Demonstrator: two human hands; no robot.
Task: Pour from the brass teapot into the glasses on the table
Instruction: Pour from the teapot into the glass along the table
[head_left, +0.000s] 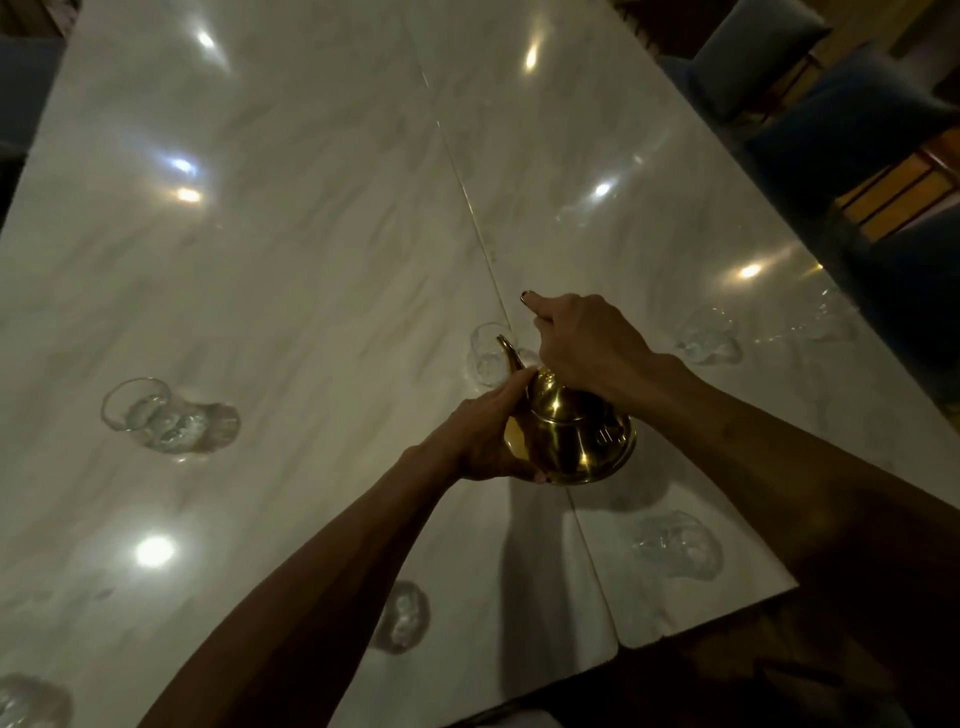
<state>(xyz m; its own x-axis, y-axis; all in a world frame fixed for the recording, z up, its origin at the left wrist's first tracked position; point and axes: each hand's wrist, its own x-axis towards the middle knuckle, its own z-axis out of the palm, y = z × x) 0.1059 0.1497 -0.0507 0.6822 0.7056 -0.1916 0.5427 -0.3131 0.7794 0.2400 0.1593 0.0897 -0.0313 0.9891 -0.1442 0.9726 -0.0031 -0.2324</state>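
— Where does the head camera look from?
— From above the near end of the tabletop (270, 291), facing forward and down its length; the wide lens bends the edges.
— How near?
— Close: the forearms enter from the bottom edge, and the left hand (480, 439) and right hand (584, 345) meet on the brass teapot (574, 434) at mid-frame. The far end reaches the top.

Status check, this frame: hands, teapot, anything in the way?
Both hands on the teapot: right hand grips on top, left hand cups its side. Spout points at the nearest glass, no stream seen. Nothing between spout and glass.
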